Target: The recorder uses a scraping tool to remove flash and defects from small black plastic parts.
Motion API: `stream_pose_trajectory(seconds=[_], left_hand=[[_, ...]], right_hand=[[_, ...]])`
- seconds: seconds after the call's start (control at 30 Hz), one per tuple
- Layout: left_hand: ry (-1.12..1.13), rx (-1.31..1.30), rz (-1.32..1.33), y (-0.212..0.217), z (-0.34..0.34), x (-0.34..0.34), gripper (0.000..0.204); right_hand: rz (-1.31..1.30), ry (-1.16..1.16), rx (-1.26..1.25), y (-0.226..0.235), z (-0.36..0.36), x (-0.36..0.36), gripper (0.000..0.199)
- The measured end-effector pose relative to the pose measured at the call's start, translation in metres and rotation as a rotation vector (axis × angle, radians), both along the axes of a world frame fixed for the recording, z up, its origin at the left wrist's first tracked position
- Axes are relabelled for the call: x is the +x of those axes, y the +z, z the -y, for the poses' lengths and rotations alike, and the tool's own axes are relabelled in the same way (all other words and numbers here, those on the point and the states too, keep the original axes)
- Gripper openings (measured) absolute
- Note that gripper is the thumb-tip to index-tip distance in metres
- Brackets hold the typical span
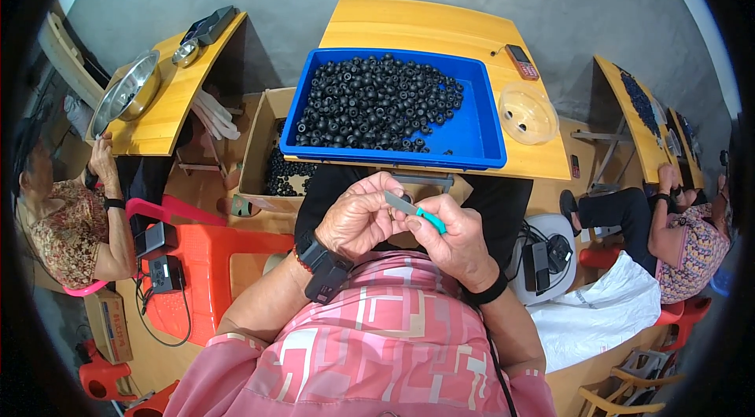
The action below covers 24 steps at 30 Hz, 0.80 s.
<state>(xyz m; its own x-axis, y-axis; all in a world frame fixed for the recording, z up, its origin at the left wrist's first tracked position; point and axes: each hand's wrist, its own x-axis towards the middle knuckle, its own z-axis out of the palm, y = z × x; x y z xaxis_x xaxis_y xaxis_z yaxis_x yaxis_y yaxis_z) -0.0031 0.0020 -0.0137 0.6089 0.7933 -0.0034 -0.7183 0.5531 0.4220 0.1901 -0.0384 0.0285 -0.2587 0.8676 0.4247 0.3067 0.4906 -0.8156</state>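
My right hand (456,236) is closed round a small knife with a teal handle (431,220). Its short grey blade (399,203) points to the left and touches or nearly touches the fingers of my left hand (354,214). That hand is closed in a pinch; a bit of something dark shows by the fingertips, too small and covered to name. Both hands are over my lap, just short of a blue tray (481,151). Heaped in the tray are many small, round black parts (370,102) with holes, thickest on its left and middle.
The tray rests on a yellow wooden table (425,20), beside a clear plastic bowl (543,122) and a phone (521,61). Below left, a cardboard box (255,142) holds more black parts. A red stool (204,275) stands left, a white sack (602,311) right. People sit at both side tables.
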Motion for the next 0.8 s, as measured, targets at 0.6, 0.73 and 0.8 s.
stream_pose_trajectory(seconds=[0.6, 0.73, 0.8], left_hand=[[0.091, 0.088, -0.080, 0.010, -0.002, -0.001, 0.002], [0.148, 0.018, -0.128, 0.015, -0.003, -0.007, 0.004], [0.362, 0.047, -0.243, 0.025, -0.006, -0.010, 0.007]], right_hand=[[-0.199, -0.263, -0.139, -0.011, -0.008, 0.005, 0.014], [-0.262, -0.284, -0.194, -0.011, -0.008, 0.001, 0.019], [-0.285, -0.277, -0.222, -0.013, -0.008, 0.006, 0.020]])
